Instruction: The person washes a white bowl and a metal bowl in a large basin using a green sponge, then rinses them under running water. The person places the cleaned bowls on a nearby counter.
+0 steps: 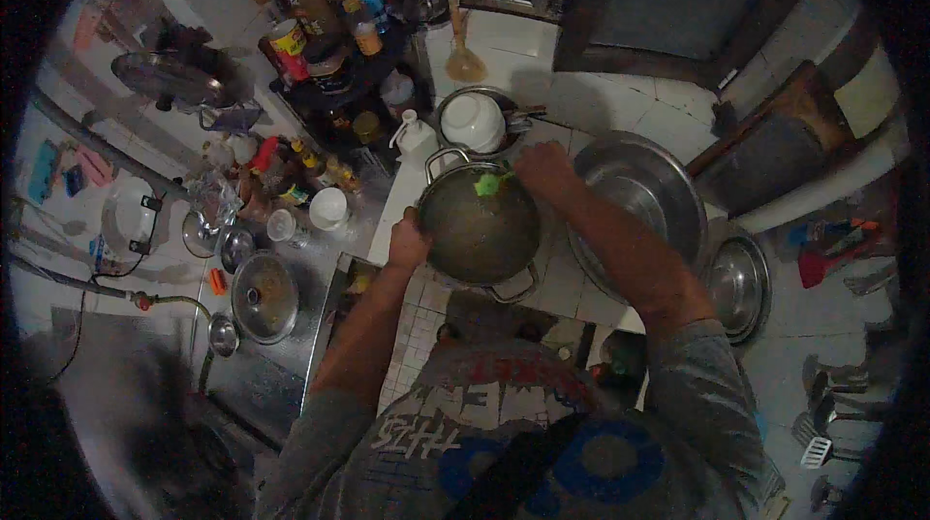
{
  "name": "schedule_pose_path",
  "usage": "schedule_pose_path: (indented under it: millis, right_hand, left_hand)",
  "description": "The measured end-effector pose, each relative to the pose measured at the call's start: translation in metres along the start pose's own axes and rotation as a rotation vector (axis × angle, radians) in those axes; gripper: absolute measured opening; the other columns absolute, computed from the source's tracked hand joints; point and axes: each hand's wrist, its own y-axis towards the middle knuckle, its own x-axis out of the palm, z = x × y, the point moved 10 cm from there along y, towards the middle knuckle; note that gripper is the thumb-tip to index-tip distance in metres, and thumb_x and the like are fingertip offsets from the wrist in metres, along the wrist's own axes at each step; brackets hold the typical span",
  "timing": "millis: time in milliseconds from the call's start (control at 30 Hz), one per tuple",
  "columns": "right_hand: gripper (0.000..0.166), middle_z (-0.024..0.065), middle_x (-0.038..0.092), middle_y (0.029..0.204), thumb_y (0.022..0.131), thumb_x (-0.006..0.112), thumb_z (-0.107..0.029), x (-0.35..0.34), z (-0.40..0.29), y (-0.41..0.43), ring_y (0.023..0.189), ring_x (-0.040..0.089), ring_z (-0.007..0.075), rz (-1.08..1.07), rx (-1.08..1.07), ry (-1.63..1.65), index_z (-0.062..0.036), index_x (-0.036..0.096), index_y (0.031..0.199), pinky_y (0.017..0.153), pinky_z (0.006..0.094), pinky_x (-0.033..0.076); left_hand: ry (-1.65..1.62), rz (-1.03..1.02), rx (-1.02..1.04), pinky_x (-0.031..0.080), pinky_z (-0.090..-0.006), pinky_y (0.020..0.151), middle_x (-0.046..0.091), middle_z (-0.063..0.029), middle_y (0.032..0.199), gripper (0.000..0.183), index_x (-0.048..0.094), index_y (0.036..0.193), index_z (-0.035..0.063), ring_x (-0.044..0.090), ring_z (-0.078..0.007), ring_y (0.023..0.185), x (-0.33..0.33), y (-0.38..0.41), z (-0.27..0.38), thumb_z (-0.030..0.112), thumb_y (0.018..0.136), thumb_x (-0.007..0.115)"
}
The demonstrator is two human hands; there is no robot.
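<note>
A two-handled metal pot [479, 229] lies before me with its dull inside facing up. My left hand [409, 242] grips its left rim. My right hand [546, 169] is closed over the pot's upper right edge. From its fingers a bright green thing [488, 185], perhaps a scrubber or brush, reaches inside the pot; its exact kind is too blurred to tell. Just beyond the pot, a white bowl [473, 120] rests in a round metal basin. To its left stands a white plastic jug [414, 136].
A large steel basin [639, 164] sits right of the pot, beside a smaller metal bowl [737, 287]. On the left steel counter are a pot lid [265, 298] and a white cup [329, 209]. Several bottles [290, 47] crowd a dark rack. A wooden-handled ladle [463, 66] leans behind.
</note>
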Motion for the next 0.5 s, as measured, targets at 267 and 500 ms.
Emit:
schedule_pose_path:
  millis: [267, 500]
  right_hand:
    - [0.013, 0.0087, 0.069, 0.087, 0.079, 0.061, -0.017, -0.027, 0.027, 0.022, 0.081, 0.068, 0.0236, -0.133, 0.132, 0.001, -0.0100, 0.071, 0.083, 0.068, 0.0407, 0.053]
    - [0.020, 0.0141, 0.069, 0.092, 0.081, 0.058, -0.019, -0.025, 0.059, -0.012, 0.086, 0.068, 0.0312, -0.115, 0.177, 0.137, -0.0067, 0.070, 0.091, 0.073, 0.0456, 0.053]
  left_hand:
    - [0.081, 0.001, 0.035, 0.050, -0.0524, 0.071, 0.063, -0.0301, 0.085, 0.032, 0.047, 0.098, -0.0006, 0.061, -0.0488, 0.085, 0.008, 0.003, -0.017, 0.006, 0.071, 0.064]
    - [0.075, -0.011, -0.034, 0.051, -0.0481, 0.070, 0.065, -0.0262, 0.083, 0.020, 0.053, 0.096, -0.0020, 0.063, -0.0458, 0.083, 0.007, 0.002, -0.011, 0.009, 0.080, 0.058]
